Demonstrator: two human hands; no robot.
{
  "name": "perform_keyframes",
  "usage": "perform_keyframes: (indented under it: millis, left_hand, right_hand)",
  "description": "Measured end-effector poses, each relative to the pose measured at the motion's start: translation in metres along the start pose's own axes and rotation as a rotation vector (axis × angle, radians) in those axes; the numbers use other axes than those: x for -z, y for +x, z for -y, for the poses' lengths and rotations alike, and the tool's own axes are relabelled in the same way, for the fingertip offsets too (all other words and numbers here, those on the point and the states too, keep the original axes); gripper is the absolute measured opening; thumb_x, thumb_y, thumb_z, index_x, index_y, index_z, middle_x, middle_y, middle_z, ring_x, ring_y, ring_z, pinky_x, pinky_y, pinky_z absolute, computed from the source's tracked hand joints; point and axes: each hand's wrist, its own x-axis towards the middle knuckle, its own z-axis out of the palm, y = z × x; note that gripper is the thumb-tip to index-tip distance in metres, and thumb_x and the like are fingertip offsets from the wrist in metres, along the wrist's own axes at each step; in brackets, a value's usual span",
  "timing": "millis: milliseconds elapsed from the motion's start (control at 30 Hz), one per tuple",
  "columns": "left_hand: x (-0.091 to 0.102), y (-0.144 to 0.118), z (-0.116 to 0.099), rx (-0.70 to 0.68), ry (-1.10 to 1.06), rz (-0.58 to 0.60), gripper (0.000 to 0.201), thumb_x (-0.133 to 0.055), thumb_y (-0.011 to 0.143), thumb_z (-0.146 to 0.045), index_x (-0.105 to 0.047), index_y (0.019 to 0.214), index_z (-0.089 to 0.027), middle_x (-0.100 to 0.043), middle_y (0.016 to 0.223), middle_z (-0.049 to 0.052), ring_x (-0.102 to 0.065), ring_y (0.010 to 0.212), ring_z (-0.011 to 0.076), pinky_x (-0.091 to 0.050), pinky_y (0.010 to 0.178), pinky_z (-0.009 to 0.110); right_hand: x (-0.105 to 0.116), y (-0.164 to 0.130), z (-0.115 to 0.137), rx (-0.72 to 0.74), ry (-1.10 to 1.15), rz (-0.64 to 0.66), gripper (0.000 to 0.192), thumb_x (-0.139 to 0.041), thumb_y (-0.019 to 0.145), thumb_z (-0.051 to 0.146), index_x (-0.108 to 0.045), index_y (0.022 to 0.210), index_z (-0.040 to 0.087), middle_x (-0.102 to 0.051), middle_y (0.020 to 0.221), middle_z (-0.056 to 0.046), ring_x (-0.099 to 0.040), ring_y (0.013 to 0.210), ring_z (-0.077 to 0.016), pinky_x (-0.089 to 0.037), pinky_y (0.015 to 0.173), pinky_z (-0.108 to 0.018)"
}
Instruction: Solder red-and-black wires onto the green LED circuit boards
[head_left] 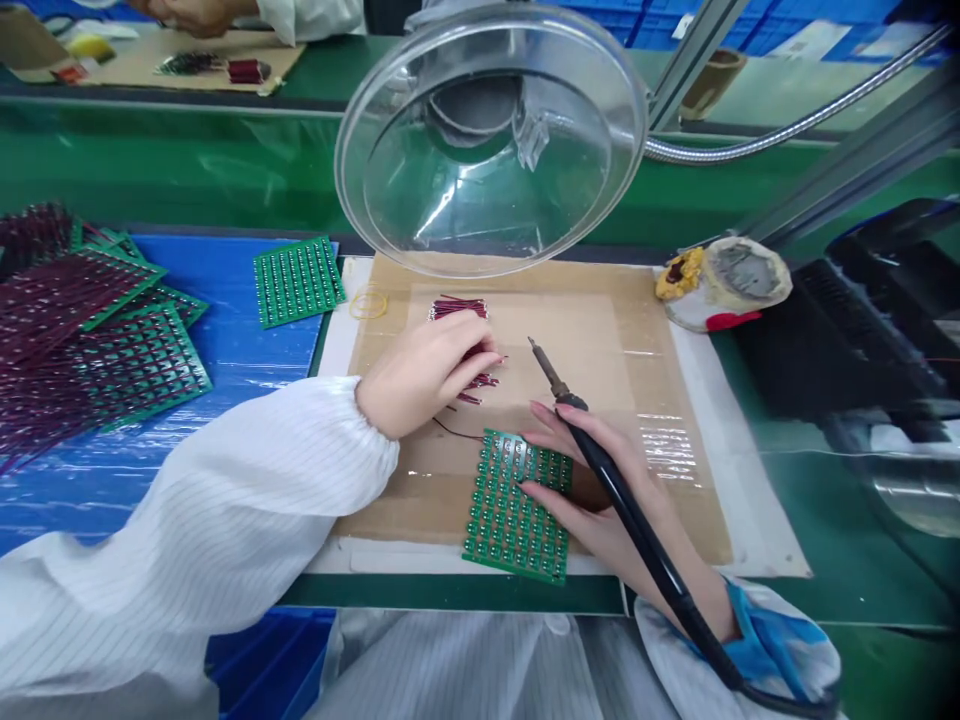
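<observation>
My left hand [424,370] rests palm down on a brown cardboard mat [637,340], its fingertips on a small bunch of red wire pieces [459,308]. My right hand [600,480] holds a black soldering iron [559,385] with its tip pointing up and left, clear of the board. The same hand's fingers press on the right edge of a green circuit board [514,505] lying at the mat's near edge. One thin dark wire [454,430] lies between my two hands.
A clear round lamp shade [491,135] on a flexible arm hangs over the mat's far edge. Green boards with red wires [90,330] are stacked on blue sheeting at left, one bare board [298,280] beside them. A sponge holder [724,285] sits at right. Another person's hand [199,12] works at the far bench.
</observation>
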Motion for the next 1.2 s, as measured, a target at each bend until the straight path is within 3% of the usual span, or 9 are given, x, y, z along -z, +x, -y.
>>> perform_keyframes:
  millis: [100, 200, 300, 400, 500, 633, 867, 1200]
  left_hand:
    - [0.000, -0.018, -0.005, -0.048, -0.030, -0.114, 0.011, -0.052, 0.096, -0.021, -0.060, 0.095, -0.014, -0.065, 0.084, 0.000, -0.061, 0.077, 0.0109, -0.048, 0.072, 0.022]
    - [-0.002, -0.034, -0.010, -0.098, 0.024, -0.121, 0.013, -0.052, 0.096, -0.022, -0.062, 0.101, -0.015, -0.070, 0.092, 0.002, -0.066, 0.084, 0.0119, -0.052, 0.079, 0.023]
    - [-0.004, -0.045, -0.014, -0.151, 0.055, -0.114, 0.017, -0.051, 0.097, -0.020, -0.061, 0.110, -0.016, -0.071, 0.104, 0.004, -0.066, 0.094, 0.0128, -0.052, 0.089, 0.026]
    - [-0.003, -0.052, -0.019, -0.135, -0.022, -0.107, 0.015, -0.053, 0.096, -0.019, -0.061, 0.109, -0.018, -0.071, 0.102, 0.003, -0.066, 0.093, 0.0119, -0.052, 0.088, 0.025]
    - [-0.002, -0.055, -0.022, -0.077, -0.164, -0.041, 0.011, -0.052, 0.096, -0.016, -0.061, 0.102, -0.017, -0.068, 0.094, 0.003, -0.062, 0.088, 0.0112, -0.050, 0.082, 0.024]
    - [-0.005, -0.054, -0.023, -0.059, -0.204, 0.061, 0.011, -0.050, 0.096, -0.018, -0.061, 0.092, -0.015, -0.062, 0.090, 0.004, -0.055, 0.088, 0.0149, -0.046, 0.082, 0.031]
    - [-0.010, -0.051, -0.024, 0.011, -0.150, 0.094, 0.013, -0.051, 0.094, -0.021, -0.060, 0.087, -0.016, -0.059, 0.096, 0.004, -0.050, 0.097, 0.0192, -0.039, 0.093, 0.039]
    - [-0.011, -0.053, -0.024, 0.043, -0.168, 0.102, 0.014, -0.050, 0.094, -0.023, -0.061, 0.087, -0.017, -0.060, 0.095, 0.005, -0.050, 0.095, 0.0198, -0.039, 0.089, 0.038]
  right_hand:
    - [0.000, -0.002, 0.001, -0.013, 0.019, -0.035, 0.064, -0.068, 0.083, 0.019, -0.037, 0.137, 0.031, -0.059, 0.133, -0.002, -0.062, 0.115, -0.0182, -0.056, 0.100, -0.034]
    - [0.004, -0.002, 0.004, -0.038, 0.021, -0.195, 0.047, -0.064, 0.086, 0.020, -0.050, 0.129, 0.031, -0.071, 0.110, 0.000, -0.068, 0.102, -0.0185, -0.058, 0.094, -0.037]
    - [0.010, 0.000, 0.006, -0.020, 0.017, -0.425, 0.031, -0.060, 0.088, 0.025, -0.062, 0.119, 0.030, -0.072, 0.088, 0.001, -0.070, 0.078, -0.0173, -0.060, 0.077, -0.036]
    - [0.013, 0.003, 0.003, -0.043, 0.001, -0.647, 0.027, -0.063, 0.085, 0.033, -0.066, 0.112, 0.032, -0.071, 0.094, -0.001, -0.065, 0.070, -0.0167, -0.055, 0.062, -0.034]
    - [0.011, 0.003, -0.002, -0.048, 0.033, -0.741, 0.017, -0.061, 0.086, 0.035, -0.071, 0.099, 0.032, -0.070, 0.087, -0.001, -0.057, 0.056, -0.0141, -0.045, 0.047, -0.031]
    - [0.006, -0.001, -0.006, 0.005, 0.130, -0.662, 0.017, -0.055, 0.090, 0.031, -0.070, 0.084, 0.026, -0.066, 0.073, 0.000, -0.050, 0.046, -0.0100, -0.036, 0.039, -0.027]
    - [0.006, -0.001, -0.003, 0.111, 0.093, -0.476, 0.011, -0.057, 0.088, 0.023, -0.068, 0.087, 0.025, -0.064, 0.069, 0.003, -0.052, 0.052, -0.0113, -0.040, 0.047, -0.029]
    - [0.005, -0.001, -0.002, 0.075, 0.071, -0.443, 0.012, -0.057, 0.089, 0.024, -0.068, 0.089, 0.029, -0.065, 0.070, 0.002, -0.053, 0.053, -0.0136, -0.041, 0.047, -0.031]
